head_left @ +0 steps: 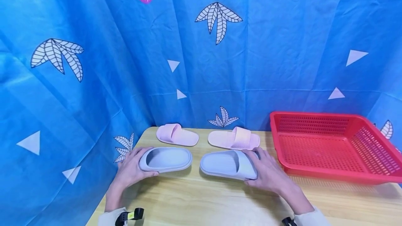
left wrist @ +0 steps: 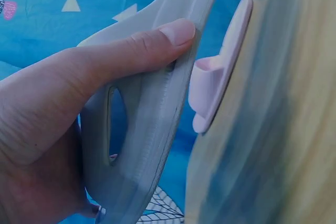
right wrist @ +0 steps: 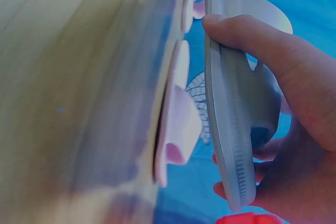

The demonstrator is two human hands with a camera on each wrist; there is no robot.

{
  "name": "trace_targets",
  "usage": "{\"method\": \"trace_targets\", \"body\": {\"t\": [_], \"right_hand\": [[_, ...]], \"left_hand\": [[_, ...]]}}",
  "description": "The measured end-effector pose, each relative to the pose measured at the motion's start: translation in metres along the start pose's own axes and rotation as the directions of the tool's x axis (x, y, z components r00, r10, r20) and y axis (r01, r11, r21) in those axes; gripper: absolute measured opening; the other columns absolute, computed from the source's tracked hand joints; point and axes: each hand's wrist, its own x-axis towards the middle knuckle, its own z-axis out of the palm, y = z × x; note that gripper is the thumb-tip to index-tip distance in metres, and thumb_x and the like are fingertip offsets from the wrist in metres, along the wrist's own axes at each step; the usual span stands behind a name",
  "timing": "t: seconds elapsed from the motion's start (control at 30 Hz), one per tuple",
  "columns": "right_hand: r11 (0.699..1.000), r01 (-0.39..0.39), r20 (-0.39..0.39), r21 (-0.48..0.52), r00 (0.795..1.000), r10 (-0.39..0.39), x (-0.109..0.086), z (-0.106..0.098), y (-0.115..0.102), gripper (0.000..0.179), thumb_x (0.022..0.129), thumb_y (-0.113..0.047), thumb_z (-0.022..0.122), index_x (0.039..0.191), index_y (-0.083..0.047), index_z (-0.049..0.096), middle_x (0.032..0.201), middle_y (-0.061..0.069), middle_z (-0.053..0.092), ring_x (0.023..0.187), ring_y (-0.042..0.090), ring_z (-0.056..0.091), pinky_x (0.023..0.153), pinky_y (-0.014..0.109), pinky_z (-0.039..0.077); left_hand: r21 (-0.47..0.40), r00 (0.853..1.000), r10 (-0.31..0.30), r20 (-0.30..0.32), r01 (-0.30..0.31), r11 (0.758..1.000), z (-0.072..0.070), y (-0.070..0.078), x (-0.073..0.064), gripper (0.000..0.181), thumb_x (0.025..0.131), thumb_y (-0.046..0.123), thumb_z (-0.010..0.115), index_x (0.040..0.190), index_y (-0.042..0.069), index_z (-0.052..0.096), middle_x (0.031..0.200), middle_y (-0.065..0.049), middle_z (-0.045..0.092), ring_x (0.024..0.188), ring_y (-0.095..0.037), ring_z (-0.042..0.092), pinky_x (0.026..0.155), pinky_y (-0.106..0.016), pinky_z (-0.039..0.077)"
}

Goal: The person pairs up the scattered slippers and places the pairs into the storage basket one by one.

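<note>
My left hand (head_left: 133,168) grips a grey slide slipper (head_left: 169,158) by its toe end, thumb along the near edge. In the left wrist view that thumb presses on the side of the sole, and the slipper is raised off the table. A second grey slipper (head_left: 220,163) is held by my right hand (head_left: 267,170) around its strap end. The right wrist view shows this slipper (right wrist: 226,103) above the table too, thumb on the sole's edge and fingers beneath. Behind them, a pink slipper (head_left: 185,137) lies at left and another pink slipper (head_left: 233,138) lies at right.
A red perforated plastic basket (head_left: 320,173) stands on the right of the wooden table (head_left: 201,205). Blue patterned cloth (head_left: 267,62) hangs behind the table and along its left side. A dark strapped device (head_left: 128,216) is worn on the left wrist.
</note>
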Motion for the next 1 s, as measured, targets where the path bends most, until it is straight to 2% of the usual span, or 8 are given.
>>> {"method": "trace_targets", "body": {"t": [0.13,0.3,0.43,0.53,0.67,0.8,1.0], "right_hand": [[1.0,0.021,-0.024,-0.024,0.999,-0.021,0.001,-0.008,-0.006,0.099,0.061,-0.044,0.097,0.146,-0.019,0.051,0.129,0.013,0.052,0.108,0.027,0.052,0.083,0.048,0.049],[0.997,0.061,-0.078,-0.044,0.995,-0.064,0.003,-0.02,-0.013,0.1,0.059,-0.045,0.098,0.144,-0.018,0.053,0.128,0.016,0.053,0.107,0.03,0.054,0.085,0.051,0.049],[0.997,0.048,-0.085,-0.066,0.995,-0.054,0.003,-0.031,-0.017,0.102,0.058,-0.044,0.099,0.145,-0.02,0.052,0.133,0.017,0.052,0.112,0.033,0.053,0.089,0.053,0.048],[0.997,0.036,-0.081,-0.075,0.996,-0.042,0.001,-0.04,-0.018,0.103,0.058,-0.042,0.099,0.147,-0.021,0.05,0.137,0.018,0.05,0.117,0.035,0.05,0.091,0.055,0.047],[0.995,0.047,-0.111,-0.085,0.992,-0.056,0.0,-0.05,-0.016,0.107,0.055,-0.039,0.101,0.147,-0.02,0.05,0.137,0.018,0.049,0.118,0.035,0.049,0.091,0.058,0.047],[0.992,0.067,-0.144,-0.104,0.986,-0.081,-0.001,-0.061,-0.01,0.111,0.053,-0.039,0.102,0.149,-0.02,0.048,0.137,0.019,0.049,0.117,0.035,0.049,0.088,0.058,0.047],[0.992,0.069,-0.196,-0.11,0.977,-0.09,-0.006,-0.076,-0.002,0.111,0.05,-0.034,0.103,0.147,-0.019,0.051,0.136,0.019,0.049,0.116,0.036,0.05,0.085,0.059,0.046]], "left_hand": [[0.008,0.998,0.026,-0.053,-0.026,1.0,-0.007,0.003,-0.001,0.097,0.06,0.064,0.093,0.143,0.027,0.057,0.143,-0.015,0.05,0.128,-0.047,0.04,0.091,-0.084,0.021],[0.013,0.994,0.057,-0.093,-0.056,0.998,-0.013,0.008,-0.002,0.097,0.059,0.057,0.096,0.143,0.026,0.058,0.143,-0.015,0.051,0.126,-0.045,0.042,0.089,-0.079,0.027],[0.007,0.991,0.068,-0.112,-0.067,0.998,-0.016,0.014,0.0,0.096,0.06,0.051,0.098,0.143,0.025,0.057,0.144,-0.017,0.05,0.128,-0.047,0.039,0.087,-0.078,0.028],[0.004,0.99,0.069,-0.125,-0.069,0.998,-0.019,0.018,0.003,0.096,0.059,0.054,0.097,0.142,0.026,0.057,0.146,-0.017,0.049,0.131,-0.049,0.037,0.086,-0.079,0.027],[0.006,0.985,0.085,-0.153,-0.085,0.996,-0.021,0.023,0.008,0.097,0.059,0.059,0.095,0.141,0.025,0.058,0.147,-0.018,0.048,0.134,-0.052,0.033,0.086,-0.08,0.026],[-0.011,0.981,0.087,-0.176,-0.091,0.996,-0.021,0.029,0.013,0.096,0.058,0.052,0.098,0.141,0.024,0.058,0.147,-0.018,0.048,0.135,-0.052,0.032,0.089,-0.083,0.024],[-0.048,0.982,0.075,-0.175,-0.085,0.995,-0.025,0.04,0.019,0.096,0.06,0.052,0.097,0.143,0.025,0.057,0.148,-0.019,0.046,0.138,-0.053,0.028,0.094,-0.088,0.017]]}}
